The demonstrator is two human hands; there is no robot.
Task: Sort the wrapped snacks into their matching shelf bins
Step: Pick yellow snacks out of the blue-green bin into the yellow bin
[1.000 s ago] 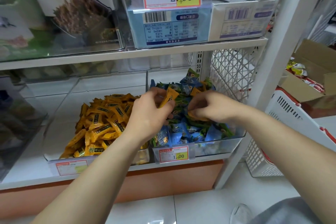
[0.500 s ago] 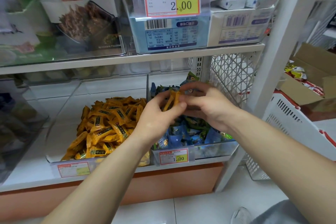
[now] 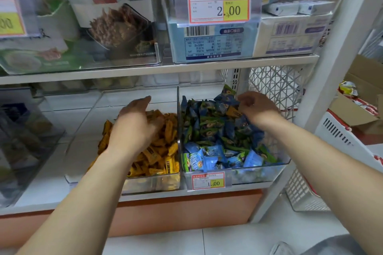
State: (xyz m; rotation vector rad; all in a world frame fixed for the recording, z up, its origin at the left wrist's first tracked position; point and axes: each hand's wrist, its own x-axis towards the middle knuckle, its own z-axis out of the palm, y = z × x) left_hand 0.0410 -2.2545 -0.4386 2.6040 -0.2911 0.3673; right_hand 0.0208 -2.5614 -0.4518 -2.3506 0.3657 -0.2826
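The left bin [image 3: 145,182] is holding yellow snacks [image 3: 161,155]; the right bin [image 3: 248,176] is holding blue and green snacks [image 3: 211,130]. The left hand [image 3: 134,126], blurred, is hovering over the yellow pile, fingers loosely spread, gripping nothing. The right hand [image 3: 259,107] is pinching an orange snack [image 3: 233,112] atop the right bin's heap.

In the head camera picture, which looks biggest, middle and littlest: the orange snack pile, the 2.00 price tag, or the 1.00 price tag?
1. The orange snack pile, even with the left hand covering part of it.
2. The 2.00 price tag.
3. The 1.00 price tag, clearly the littlest.
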